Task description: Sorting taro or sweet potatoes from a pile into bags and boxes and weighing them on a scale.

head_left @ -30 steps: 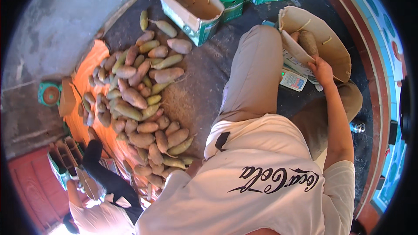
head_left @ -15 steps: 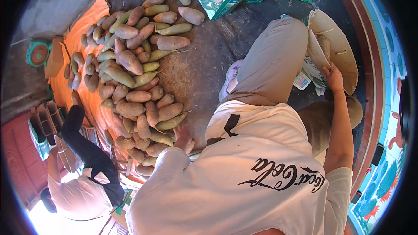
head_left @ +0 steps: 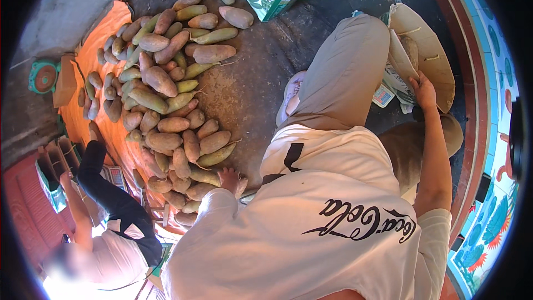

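My right hand (head_left: 425, 91) is closed on the edge of a cardboard carton (head_left: 438, 58) standing beside my knee on the right. Inside that carton lies a brownish root (head_left: 410, 50), partly hidden by the flap. My left hand (head_left: 228, 178) is at the near right edge of a big heap of long radishes (head_left: 161, 80), some reddish brown, some green. Its fingers look spread, next to a brownish radish (head_left: 241, 187); my sleeve hides part of the palm.
The heap lies partly on an orange sheet (head_left: 105, 28). Green and white cartons (head_left: 269, 0) stand at the far side. A teal dial scale (head_left: 44, 76) is at the left. At lower left a co-worker (head_left: 111, 250) reaches to another carton (head_left: 53, 189). A tiled wall (head_left: 497, 78) borders the right.
My left hand has shifted slightly left, and its fingers show more clearly now. My right hand keeps its hold on the carton. The co-worker's arm and head have moved.
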